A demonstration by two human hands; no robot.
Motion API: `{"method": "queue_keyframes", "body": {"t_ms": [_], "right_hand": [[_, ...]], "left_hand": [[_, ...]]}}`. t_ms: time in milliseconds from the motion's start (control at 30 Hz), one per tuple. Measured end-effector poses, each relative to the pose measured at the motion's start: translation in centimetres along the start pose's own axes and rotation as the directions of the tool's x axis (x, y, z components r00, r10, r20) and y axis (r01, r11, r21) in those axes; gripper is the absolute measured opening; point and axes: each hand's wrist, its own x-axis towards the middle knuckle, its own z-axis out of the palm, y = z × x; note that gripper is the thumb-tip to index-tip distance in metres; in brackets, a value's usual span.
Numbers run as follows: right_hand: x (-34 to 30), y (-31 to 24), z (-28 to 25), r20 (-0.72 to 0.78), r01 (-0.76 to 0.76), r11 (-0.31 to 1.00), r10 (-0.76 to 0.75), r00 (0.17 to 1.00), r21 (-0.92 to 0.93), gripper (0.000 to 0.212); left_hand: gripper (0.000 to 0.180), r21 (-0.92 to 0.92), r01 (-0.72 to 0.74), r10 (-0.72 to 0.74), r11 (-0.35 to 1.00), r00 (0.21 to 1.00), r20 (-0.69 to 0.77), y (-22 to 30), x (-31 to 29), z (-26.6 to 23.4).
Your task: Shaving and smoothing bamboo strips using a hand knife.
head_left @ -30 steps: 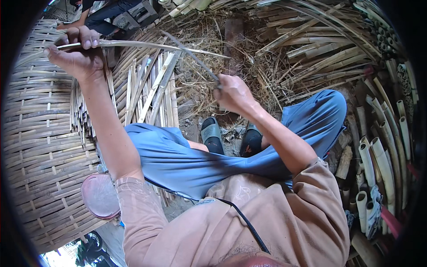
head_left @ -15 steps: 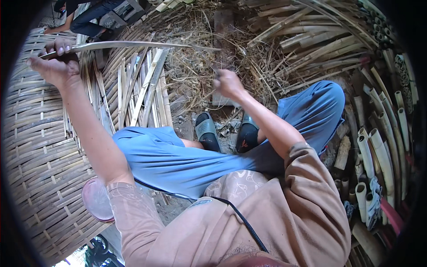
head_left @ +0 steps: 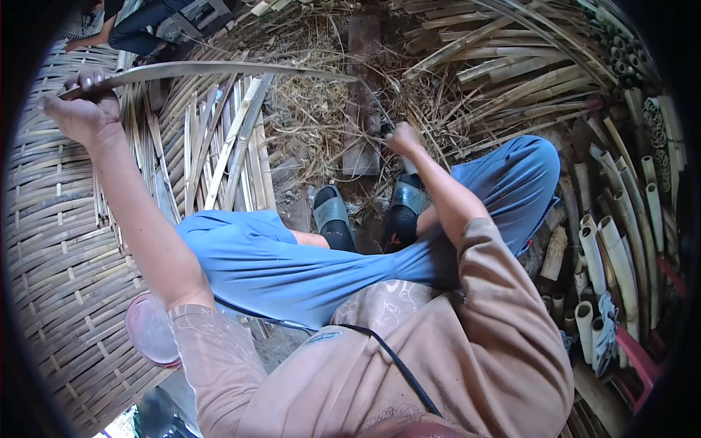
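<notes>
My left hand (head_left: 89, 109), raised at the upper left, is closed round one end of a long bamboo strip (head_left: 212, 68). The strip runs to the right above a worn wooden plank (head_left: 363, 87), and its far end is free of any hand. Above my feet, my right hand (head_left: 404, 139) is closed on the handle of a knife (head_left: 382, 111). The thin blade points up and left toward the strip's far end; whether the two touch I cannot tell.
Pale shavings (head_left: 307, 109) litter the ground around the plank. Split bamboo strips (head_left: 234, 139) lie on a woven bamboo mat (head_left: 66, 292) at left. Bamboo pieces (head_left: 504, 69) are stacked at far right, with bamboo tubes (head_left: 621, 255) nearer. Another person's leg (head_left: 142, 29) shows at upper left.
My right hand has moved right and slightly down with the knife. The left hand and the strip have shifted a little to the left.
</notes>
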Motion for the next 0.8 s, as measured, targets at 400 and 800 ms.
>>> {"method": "queue_keyframes", "body": {"t_ms": [400,800], "right_hand": [[-2.2,-3.0,1.6,-0.107,0.369,0.885,-0.353,0.93,0.284,0.025],[-9.5,-9.0,-3.5,-0.166,0.493,0.804,-0.464,0.87,0.334,0.018]], "left_hand": [[0.022,-0.238,0.109,0.004,0.965,0.903,0.429,1.9,-2.0,-0.3],[0.022,-0.146,-0.019,0.077,0.989,0.914,0.399,2.4,-6.0,2.9]]}}
